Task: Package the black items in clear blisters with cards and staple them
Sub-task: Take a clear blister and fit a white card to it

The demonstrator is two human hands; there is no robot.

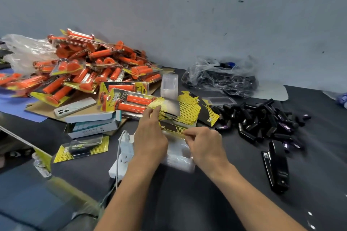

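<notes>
While a yellow card [172, 128] is pinched in the grip of the right hand [204, 144] above the clear blister [179, 158] at frame centre, the card stack [181, 108] is touched by the left hand [150, 137], its grip unclear. Card fitting seems in hand; black items [262, 118], piled at right, are needed next.

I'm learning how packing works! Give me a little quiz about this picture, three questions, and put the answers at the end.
1. True or false: a hand is holding the black stapler.
2. What do the fingers of the right hand pinch? A) a yellow card B) a phone C) a plastic bag
3. Fill in the gap: the packs in the big pile at the back left hold ___ grips.

Key: 1 false, it lies on the table to the right; 2 A; 3 orange.
</notes>
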